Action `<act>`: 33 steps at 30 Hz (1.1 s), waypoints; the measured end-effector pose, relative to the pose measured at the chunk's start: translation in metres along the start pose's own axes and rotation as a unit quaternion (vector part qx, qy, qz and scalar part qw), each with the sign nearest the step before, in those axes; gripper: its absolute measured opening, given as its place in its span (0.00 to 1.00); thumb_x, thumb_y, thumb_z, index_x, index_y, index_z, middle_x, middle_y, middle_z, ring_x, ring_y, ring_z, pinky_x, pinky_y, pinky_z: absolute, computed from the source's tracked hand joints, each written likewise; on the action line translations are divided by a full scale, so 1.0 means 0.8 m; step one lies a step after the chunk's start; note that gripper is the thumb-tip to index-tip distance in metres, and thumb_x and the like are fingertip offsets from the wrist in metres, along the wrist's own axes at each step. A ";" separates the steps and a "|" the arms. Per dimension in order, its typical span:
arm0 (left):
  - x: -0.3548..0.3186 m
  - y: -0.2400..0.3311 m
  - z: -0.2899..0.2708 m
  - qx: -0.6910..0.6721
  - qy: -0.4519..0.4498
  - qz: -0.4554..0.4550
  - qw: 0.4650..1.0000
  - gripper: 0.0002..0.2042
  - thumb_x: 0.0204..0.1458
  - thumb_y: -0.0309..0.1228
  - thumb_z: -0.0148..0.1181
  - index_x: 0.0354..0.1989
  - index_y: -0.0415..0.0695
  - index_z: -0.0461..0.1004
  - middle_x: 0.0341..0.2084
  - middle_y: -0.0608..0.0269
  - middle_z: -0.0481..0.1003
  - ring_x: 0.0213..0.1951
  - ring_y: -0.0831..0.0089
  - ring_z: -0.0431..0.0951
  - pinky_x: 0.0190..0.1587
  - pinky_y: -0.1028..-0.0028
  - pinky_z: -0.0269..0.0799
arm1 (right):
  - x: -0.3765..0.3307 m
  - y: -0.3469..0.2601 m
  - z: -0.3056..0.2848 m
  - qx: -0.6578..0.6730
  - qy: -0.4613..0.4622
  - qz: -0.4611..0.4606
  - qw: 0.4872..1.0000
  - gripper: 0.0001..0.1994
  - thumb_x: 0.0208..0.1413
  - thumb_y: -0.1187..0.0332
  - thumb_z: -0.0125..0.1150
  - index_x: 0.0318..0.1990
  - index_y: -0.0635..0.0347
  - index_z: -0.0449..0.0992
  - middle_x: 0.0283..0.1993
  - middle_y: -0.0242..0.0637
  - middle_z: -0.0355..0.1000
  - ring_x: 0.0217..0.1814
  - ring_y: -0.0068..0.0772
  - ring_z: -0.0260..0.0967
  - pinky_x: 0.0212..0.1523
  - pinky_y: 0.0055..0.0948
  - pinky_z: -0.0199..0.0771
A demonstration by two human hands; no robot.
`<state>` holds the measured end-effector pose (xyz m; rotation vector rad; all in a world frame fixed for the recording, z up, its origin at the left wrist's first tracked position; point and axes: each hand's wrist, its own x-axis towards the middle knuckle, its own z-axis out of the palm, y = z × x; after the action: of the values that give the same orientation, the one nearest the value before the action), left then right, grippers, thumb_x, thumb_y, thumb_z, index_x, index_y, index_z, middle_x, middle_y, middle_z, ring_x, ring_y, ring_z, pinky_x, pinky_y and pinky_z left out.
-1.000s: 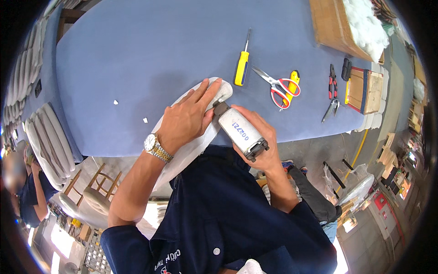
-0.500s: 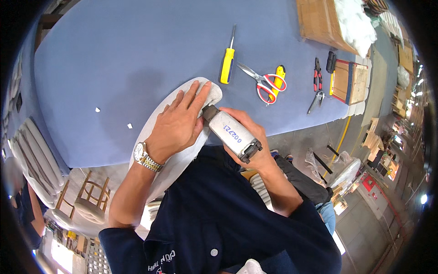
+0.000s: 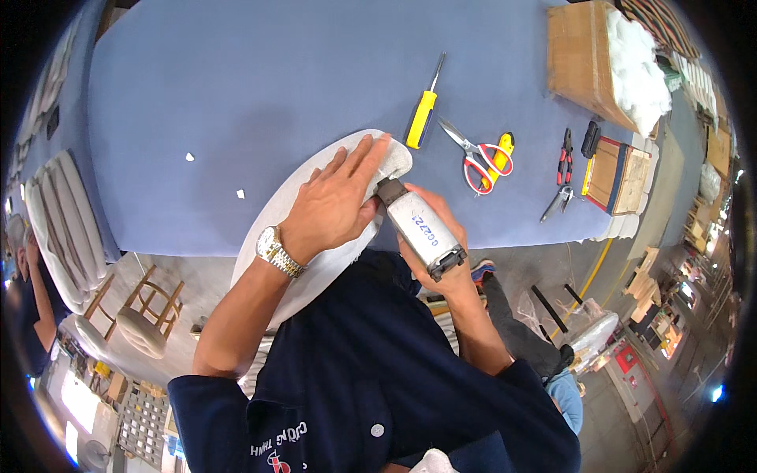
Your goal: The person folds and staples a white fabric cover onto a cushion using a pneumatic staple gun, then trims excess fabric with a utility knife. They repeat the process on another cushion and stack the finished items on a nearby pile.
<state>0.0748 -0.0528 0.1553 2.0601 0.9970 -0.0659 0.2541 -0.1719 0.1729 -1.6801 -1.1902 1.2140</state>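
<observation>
A long rounded panel (image 3: 264,213) covered in pale grey fabric lies at the table's near edge, partly against my dark shirt. My left hand (image 3: 335,197) rests flat on it with fingers stretched toward its far end, thumb close to the tool's nose. In my right hand (image 3: 445,221) is a silver-grey staple gun (image 3: 424,229), its dark nose touching the panel's right edge near the rounded end. My fingers wrap round its body, partly hidden beneath it. Just beyond that end lies a yellow-handled screwdriver (image 3: 422,118).
Red-handled scissors (image 3: 477,162) overlap a yellow utility knife (image 3: 498,160) on the blue table (image 3: 173,87). Farther right are pliers (image 3: 564,158), cutters (image 3: 557,203), a small wooden box (image 3: 619,177) and a carton (image 3: 579,59) of white stuffing. Chairs (image 3: 146,323) and a person (image 3: 35,292) are at left.
The whole view has shifted, so the table and tools sit farther right in the picture. My left hand stays flat on the panel, and the staple gun's nose remains against its edge.
</observation>
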 end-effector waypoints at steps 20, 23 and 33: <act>-0.022 -0.006 0.034 -0.022 0.006 0.066 0.998 0.47 0.53 0.42 0.66 0.78 0.42 0.46 0.76 0.39 0.50 0.75 0.43 0.52 0.72 0.52 0.59 | -0.045 0.051 0.004 0.043 0.061 -0.090 0.993 0.31 0.49 0.77 0.66 0.65 0.58 0.71 0.60 0.44 0.76 0.59 0.41 0.78 0.58 0.32 0.75; -0.018 0.003 0.030 -0.030 0.016 0.109 0.994 0.48 0.51 0.38 0.68 0.78 0.41 0.46 0.77 0.42 0.47 0.77 0.47 0.48 0.74 0.51 0.54 | -0.047 0.060 0.009 0.067 0.073 -0.085 0.991 0.34 0.46 0.73 0.67 0.66 0.58 0.71 0.60 0.49 0.76 0.61 0.51 0.76 0.60 0.37 0.74; -0.012 0.005 0.037 0.029 0.021 0.129 0.991 0.43 0.48 0.19 0.62 0.76 0.42 0.52 0.73 0.43 0.58 0.74 0.47 0.57 0.72 0.58 0.61 | -0.051 0.058 0.019 0.077 0.110 -0.093 0.986 0.40 0.39 0.73 0.70 0.68 0.52 0.70 0.60 0.47 0.75 0.58 0.52 0.76 0.58 0.36 0.75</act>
<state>0.0797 -0.0807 0.1422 2.2343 0.7534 0.0843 0.2468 -0.2240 0.1372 -1.5081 -1.0625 0.9537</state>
